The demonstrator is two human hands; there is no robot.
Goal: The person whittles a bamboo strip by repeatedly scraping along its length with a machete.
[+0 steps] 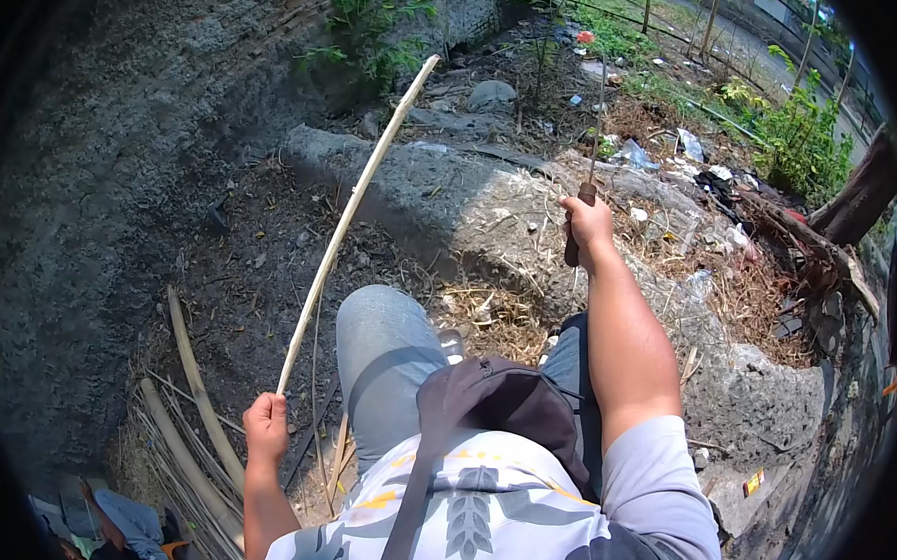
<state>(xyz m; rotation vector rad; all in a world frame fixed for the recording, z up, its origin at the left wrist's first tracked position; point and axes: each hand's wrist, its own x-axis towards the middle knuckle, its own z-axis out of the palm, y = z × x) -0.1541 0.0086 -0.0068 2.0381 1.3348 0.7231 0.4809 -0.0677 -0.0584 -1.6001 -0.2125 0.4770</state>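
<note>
My left hand point(266, 428), low on the left, is closed around the lower end of a long, pale peeled stick point(348, 214). The stick rises at a slant, curving slightly, and its far tip stands free near the wall. My right hand point(589, 226) is wrapped round the dark wooden handle point(586, 194) of a long knife, held out in front at the right. Its thin blade point(599, 116) points up and away, seen nearly edge-on and apart from the stick.
Unpeeled curved poles point(201, 389) and thin strips lie at lower left beside a rough wall point(81, 224). A concrete ledge point(413, 183) crosses ahead, with litter and a tree trunk point(863, 188) at right. A dark bag point(503, 403) lies across my lap. Part of another person point(127, 526) shows lower left.
</note>
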